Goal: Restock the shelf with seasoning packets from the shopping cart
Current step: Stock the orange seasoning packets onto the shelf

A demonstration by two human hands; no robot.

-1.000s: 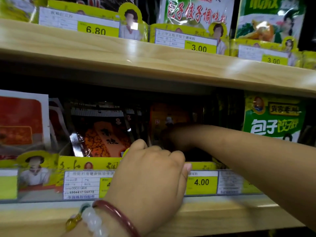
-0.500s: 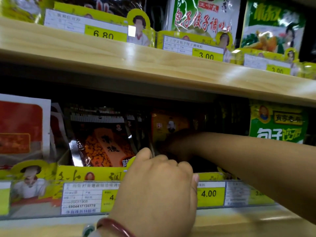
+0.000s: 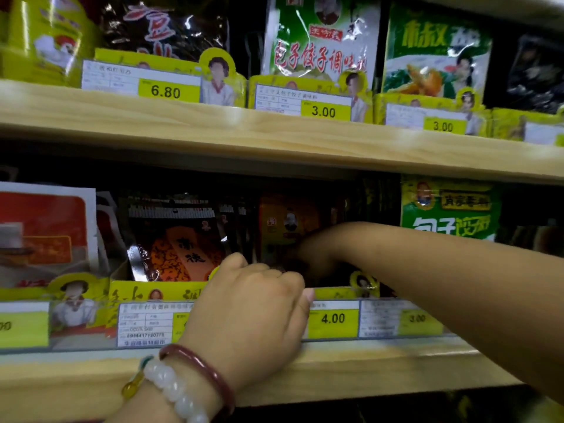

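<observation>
My left hand (image 3: 250, 303) sits at the front of the lower shelf (image 3: 366, 367), its fingers curled over the front edge of a yellow display tray (image 3: 146, 293). My right arm reaches in from the right, deep into the same shelf. My right hand (image 3: 308, 248) lies in shadow just below an upright orange seasoning packet (image 3: 283, 221); its fingers are dark and blurred, so its hold cannot be made out. A dark packet with an orange label (image 3: 180, 245) stands in the tray just left of my left hand. No shopping cart is in view.
A green packet (image 3: 451, 212) stands at the right of the lower shelf and a red-and-white packet (image 3: 42, 227) at the left. The upper shelf board (image 3: 274, 132) hangs close above, carrying more packets. Price tags (image 3: 332, 319) line the front rail.
Both hands stay about where they were. My right hand remains deep in the shelf beside the orange packet, and only the view has shifted slightly.
</observation>
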